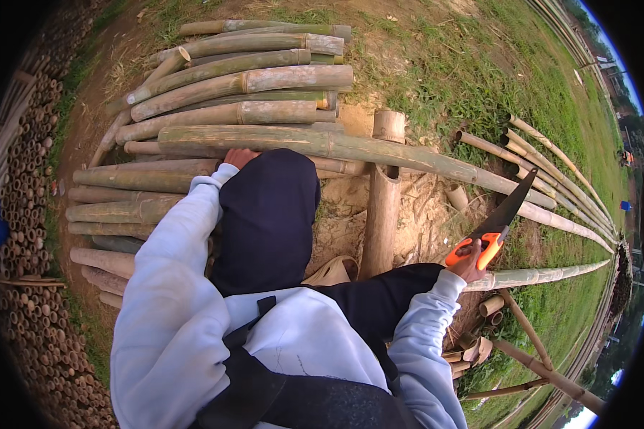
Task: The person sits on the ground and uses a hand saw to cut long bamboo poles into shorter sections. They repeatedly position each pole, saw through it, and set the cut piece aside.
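My right hand [469,262], on the right, is closed round the orange handle of a handsaw [506,212]. The saw's dark blade points up and away, and its tip overlaps the right end of a long bamboo pole [408,154]; whether they touch I cannot tell. That pole lies crosswise before me, over an upright-looking notched bamboo post [383,222]. My left hand [240,158] is at the pole's near edge, beside my bent knee, its fingers curled against the bamboo and partly hidden.
Cut bamboo lengths [265,81] are stacked at the left and far left. Thinner poles [551,161] reach away to the right. A bamboo frame [549,372] and short offcuts [491,306] sit at the lower right. A large pile of bamboo ends [36,322] lines the left edge.
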Demonstrator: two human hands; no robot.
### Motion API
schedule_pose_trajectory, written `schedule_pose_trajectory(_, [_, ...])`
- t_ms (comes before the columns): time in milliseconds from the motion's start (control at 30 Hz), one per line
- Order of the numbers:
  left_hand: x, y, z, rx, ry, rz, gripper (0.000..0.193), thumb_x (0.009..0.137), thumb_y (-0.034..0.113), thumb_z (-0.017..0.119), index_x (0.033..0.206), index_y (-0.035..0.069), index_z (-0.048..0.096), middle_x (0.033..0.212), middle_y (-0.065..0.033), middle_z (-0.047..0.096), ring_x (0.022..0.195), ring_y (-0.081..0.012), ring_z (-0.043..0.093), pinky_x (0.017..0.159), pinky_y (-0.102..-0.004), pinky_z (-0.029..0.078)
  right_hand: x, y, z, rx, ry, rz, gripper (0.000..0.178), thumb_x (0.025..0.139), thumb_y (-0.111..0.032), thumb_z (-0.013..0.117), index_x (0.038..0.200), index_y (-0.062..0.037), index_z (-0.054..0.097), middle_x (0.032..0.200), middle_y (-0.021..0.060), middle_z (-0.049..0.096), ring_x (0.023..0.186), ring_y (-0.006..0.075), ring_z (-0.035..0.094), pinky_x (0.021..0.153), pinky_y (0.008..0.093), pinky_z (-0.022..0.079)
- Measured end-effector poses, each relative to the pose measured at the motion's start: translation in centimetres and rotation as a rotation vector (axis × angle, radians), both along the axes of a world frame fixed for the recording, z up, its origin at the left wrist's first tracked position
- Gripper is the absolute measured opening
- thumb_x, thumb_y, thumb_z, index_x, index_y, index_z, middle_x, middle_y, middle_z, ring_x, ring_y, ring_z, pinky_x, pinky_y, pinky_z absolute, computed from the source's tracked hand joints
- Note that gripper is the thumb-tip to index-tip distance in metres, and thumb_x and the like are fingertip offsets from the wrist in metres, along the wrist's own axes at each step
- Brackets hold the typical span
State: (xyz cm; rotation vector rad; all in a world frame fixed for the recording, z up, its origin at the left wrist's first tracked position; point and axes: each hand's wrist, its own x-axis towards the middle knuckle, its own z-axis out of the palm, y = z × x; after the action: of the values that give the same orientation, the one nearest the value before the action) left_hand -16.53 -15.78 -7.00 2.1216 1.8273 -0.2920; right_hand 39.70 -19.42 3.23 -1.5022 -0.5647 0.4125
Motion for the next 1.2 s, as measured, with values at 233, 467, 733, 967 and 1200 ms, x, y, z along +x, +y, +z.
schedule_pose_trajectory(233, [0.1,0.0,2.3,0.678,-0.319,-0.292,0.038,0.09,0.017,0.061,0.127,0.011,0.065,0.109,-0.0085,0.069,0.102,-0.0299,0.068,0.094,-0.0456,0.051,-1.0,0.0,0.7,0.038,-0.072,0.059,0.012,0.096,-0.012,0.07,0.094,-0.0007,0.066,0.062,0.0008,0.055,0.056,0.0098,0.051,0.055,0.0261,0.04])
schedule_pose_trajectory(467, [-0.5,3.9,1.5,0.54,0.166,-0.17,0.047,0.083,0.015,0.07,0.129,0.011,0.058,0.111,-0.0083,0.067,0.11,-0.0292,0.063,0.099,-0.0437,0.046,-1.2,-0.1,0.9,0.037,-0.01,0.046,0.011,0.096,-0.01,0.068,0.09,-0.0007,0.065,0.059,0.0011,0.053,0.055,0.011,0.05,0.058,0.0287,0.043])
schedule_pose_trajectory(733, [1.2,4.6,10.0,0.445,0.029,-0.111,0.074,0.064,0.027,0.09,0.128,0.01,0.056,0.118,-0.0119,0.064,0.116,-0.0316,0.06,0.104,-0.0459,0.041,-0.6,-0.2,0.3,0.052,-0.067,0.078,0.015,0.096,-0.011,0.068,0.086,-0.0009,0.063,0.058,0.002,0.054,0.054,0.0117,0.051,0.056,0.0276,0.043])
schedule_pose_trajectory(967, [-0.7,11.1,12.0,0.441,0.184,-0.065,0.078,0.068,0.024,0.089,0.135,0.013,0.051,0.124,-0.011,0.062,0.122,-0.0306,0.057,0.112,-0.047,0.035,-1.5,0.4,0.7,0.051,-0.065,0.111,0.015,0.096,-0.01,0.067,0.084,-0.0011,0.062,0.059,0.0029,0.055,0.054,0.0116,0.052,0.056,0.0275,0.043])
schedule_pose_trajectory(1200, [1.5,8.0,11.6,0.558,0.141,-0.042,0.094,0.069,0.026,0.089,0.149,0.017,0.041,0.136,-0.0096,0.054,0.133,-0.0288,0.048,0.115,-0.0494,0.031,-1.5,-0.1,0.9,0.034,-0.104,0.112,0.014,0.096,-0.01,0.066,0.085,-0.0015,0.063,0.062,0.0035,0.057,0.054,0.0117,0.053,0.057,0.0277,0.045])
